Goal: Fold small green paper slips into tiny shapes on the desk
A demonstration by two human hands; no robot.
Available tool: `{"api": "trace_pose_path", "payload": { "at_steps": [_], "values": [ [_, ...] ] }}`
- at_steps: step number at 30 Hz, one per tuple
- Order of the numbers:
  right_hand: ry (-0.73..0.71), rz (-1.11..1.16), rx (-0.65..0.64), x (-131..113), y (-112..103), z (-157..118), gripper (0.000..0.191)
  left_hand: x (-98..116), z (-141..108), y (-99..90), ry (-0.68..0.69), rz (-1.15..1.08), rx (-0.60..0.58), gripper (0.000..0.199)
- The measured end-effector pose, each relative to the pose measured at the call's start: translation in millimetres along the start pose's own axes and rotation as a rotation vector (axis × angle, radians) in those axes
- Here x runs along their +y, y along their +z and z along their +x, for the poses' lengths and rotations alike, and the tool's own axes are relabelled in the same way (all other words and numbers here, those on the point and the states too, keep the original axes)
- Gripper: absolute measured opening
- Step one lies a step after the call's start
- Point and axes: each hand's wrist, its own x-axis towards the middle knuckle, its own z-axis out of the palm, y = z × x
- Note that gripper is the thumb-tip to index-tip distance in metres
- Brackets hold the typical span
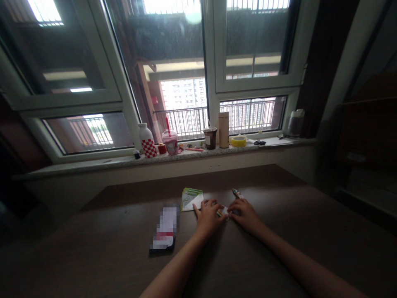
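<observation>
While both hands meet over the dark table (124,256), a small patterned piece (223,212) lies directly between their fingertips; its long axis seems to run mostly left to right, the right end slightly nearer, though fingers hide part of it. The left hand (210,215) is curled at its left end and the right hand (245,212) at its right, so neither is clearly closer; both appear to touch it, but I cannot tell whether either truly pinches it. This end-to-end placing looks decisive, each hand having its own side; a second small piece (235,193) lies just beyond the right fingers; a green-and-white packet (187,200) sits left, by the left hand's outstretched little finger; a phone (166,227) lies farther left and nearer.
</observation>
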Motion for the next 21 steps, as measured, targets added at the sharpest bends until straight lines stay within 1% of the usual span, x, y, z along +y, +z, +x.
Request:
{"api": "trace_pose_path", "payload": {
  "at_steps": [4, 11, 16, 21],
  "values": [
    [0.031, -0.034, 0.000, 0.0, 0.3, -0.7, 0.014, -0.1, -0.5, -0.6, -0.011, 0.005, 0.012, 0.032],
    [0.061, -0.030, -0.012, -2.0, -0.4, 1.1, 0.012, 1.2, -1.5, -2.5, -0.015, 0.011, -0.001, 0.031],
    [0.051, -0.012, -0.013, -3.6, -1.8, 0.4, 0.011, 2.8, -1.4, -3.2, -0.032, -0.003, 0.007, 0.027],
    [0.052, 0.004, -0.013, -2.4, -1.7, 0.0, 0.012, 2.4, -0.4, -2.6, -0.047, 0.000, 0.007, 0.027]
  ]
}}
